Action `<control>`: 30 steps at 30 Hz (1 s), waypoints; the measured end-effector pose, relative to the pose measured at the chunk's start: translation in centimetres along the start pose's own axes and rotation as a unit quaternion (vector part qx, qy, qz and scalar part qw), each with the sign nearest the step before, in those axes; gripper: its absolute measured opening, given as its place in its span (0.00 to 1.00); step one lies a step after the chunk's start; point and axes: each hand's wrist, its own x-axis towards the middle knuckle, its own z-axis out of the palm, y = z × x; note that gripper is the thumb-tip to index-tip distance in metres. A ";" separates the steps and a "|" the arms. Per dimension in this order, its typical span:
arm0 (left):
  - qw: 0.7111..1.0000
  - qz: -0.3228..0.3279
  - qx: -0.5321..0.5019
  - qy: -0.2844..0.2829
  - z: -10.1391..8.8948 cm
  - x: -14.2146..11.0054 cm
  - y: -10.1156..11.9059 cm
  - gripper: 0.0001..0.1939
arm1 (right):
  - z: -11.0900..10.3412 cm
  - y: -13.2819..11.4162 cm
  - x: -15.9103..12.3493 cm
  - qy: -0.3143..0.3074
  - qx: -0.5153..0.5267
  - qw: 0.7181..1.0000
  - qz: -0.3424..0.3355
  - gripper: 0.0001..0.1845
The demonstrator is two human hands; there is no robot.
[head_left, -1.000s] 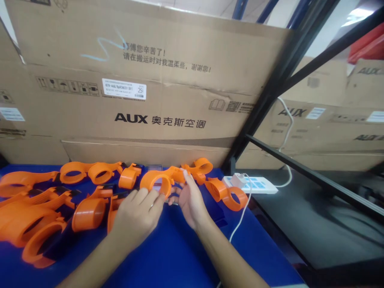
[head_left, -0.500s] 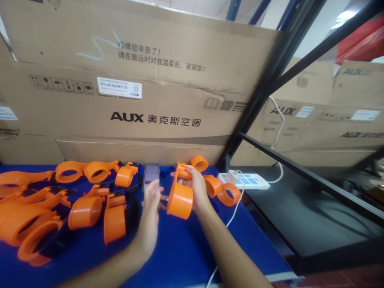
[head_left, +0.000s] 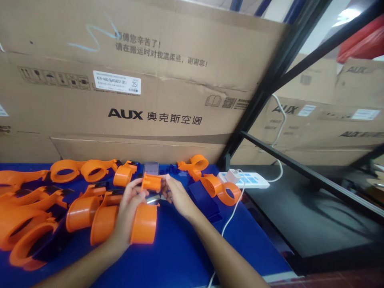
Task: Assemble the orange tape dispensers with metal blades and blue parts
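Observation:
My left hand (head_left: 127, 214) is closed around an orange plastic tape dispenser (head_left: 144, 224), its wide ring hanging low and its narrower end raised. At that raised end, my right hand (head_left: 177, 196) has its fingers bent together; what they pinch, if anything, is hidden. A small shiny strip (head_left: 153, 199) shows between the two hands, close to the right fingertips. Just left of my left hand lie more orange dispensers with dark fittings, one ring (head_left: 103, 224) partly behind the wrist. Beyond the hands lies a phone (head_left: 151, 168), partly covered by the dispenser.
Orange dispensers (head_left: 64, 171) fill the blue table's left side; others (head_left: 213, 185) lie at right beside dark blue flat pieces (head_left: 204, 202). A white power strip (head_left: 253, 180) with a cable sits near the black rack post (head_left: 255, 108). A large cardboard box (head_left: 165, 88) stands behind.
The held dispenser has moved left and turned; my left hand now grips it. My right hand has shifted from around its upper part to its raised end.

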 end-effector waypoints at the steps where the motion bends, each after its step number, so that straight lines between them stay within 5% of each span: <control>1: 1.000 0.006 -0.001 0.012 -0.4 0.0 0.1 0.29 | -0.3 -0.1 0.0 0.004 -0.049 0.999 -0.015 0.24; 4: 0.999 -0.006 -0.010 0.041 -0.9 -0.1 0.2 0.29 | -1.1 -0.4 -0.2 -0.018 -0.248 0.967 -0.062 0.11; 8: 0.989 -0.102 -0.090 0.051 -0.8 -1.0 0.3 0.22 | -1.5 -0.4 -0.8 -0.130 -0.442 0.881 -0.102 0.10; 13: 0.961 -0.182 -0.192 0.085 -0.4 -1.1 0.7 0.19 | -0.7 0.3 -0.9 -0.152 -0.550 0.813 -0.112 0.08; 17: 0.985 -0.131 -0.111 0.017 -0.7 -0.4 0.2 0.22 | -0.1 0.6 -0.7 -0.141 -0.574 0.797 -0.127 0.08; 20: 0.996 -0.054 -0.046 -0.046 -1.1 -0.2 -0.4 0.24 | -0.2 0.3 -0.5 -0.118 -0.562 0.808 -0.131 0.04; 23: 0.999 -0.032 -0.025 -0.021 -1.4 -0.2 -0.5 0.24 | -0.7 -0.1 -0.4 -0.069 -0.486 0.864 -0.112 0.02; 27: 0.999 -0.027 -0.014 0.010 -1.3 -0.2 -0.3 0.24 | -1.3 -0.7 -0.3 0.025 -0.253 0.965 -0.067 0.04; 30: 1.000 -0.029 -0.006 0.006 -1.1 -0.2 -0.1 0.23 | -1.3 -1.2 -0.1 0.092 -0.089 0.990 -0.064 0.09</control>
